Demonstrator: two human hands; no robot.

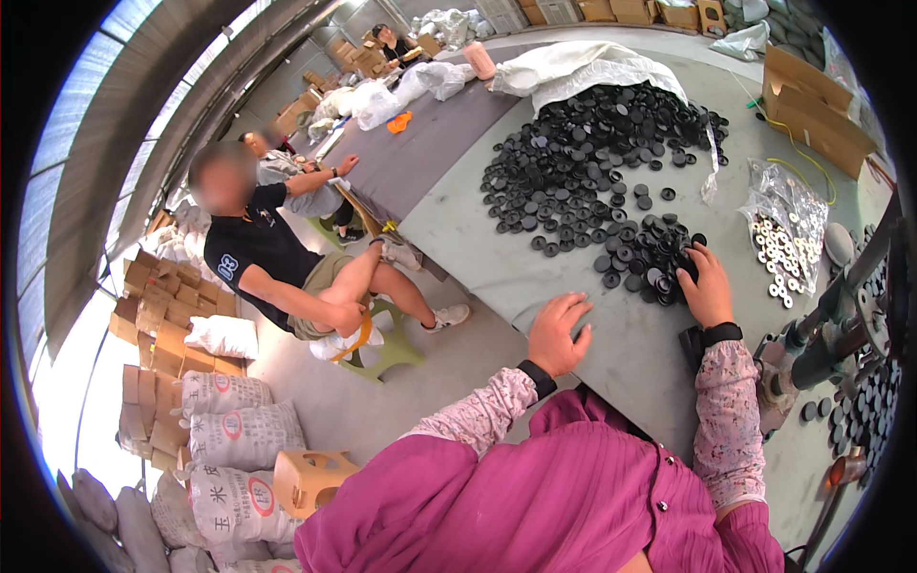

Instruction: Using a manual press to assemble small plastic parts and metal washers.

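Two hands on grey table (497,258): right hand (709,285), fingers curled, rests on small heap of black discs (648,260); left hand (557,333) flat, spread, empty. Beyond: large disc pile (592,143), bag of pale rings (788,239).

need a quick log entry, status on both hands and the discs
Left hand flat on grey table, empty. Right hand fingering small pile of black round discs. Nothing blocking.

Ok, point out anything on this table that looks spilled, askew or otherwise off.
The black round discs lie in a loose heap that spreads out of the mouth of a white sack across the grey table, like a spill. The right hand rests on a smaller cluster near the edge. The left hand lies flat on bare table. Nothing looks damaged.
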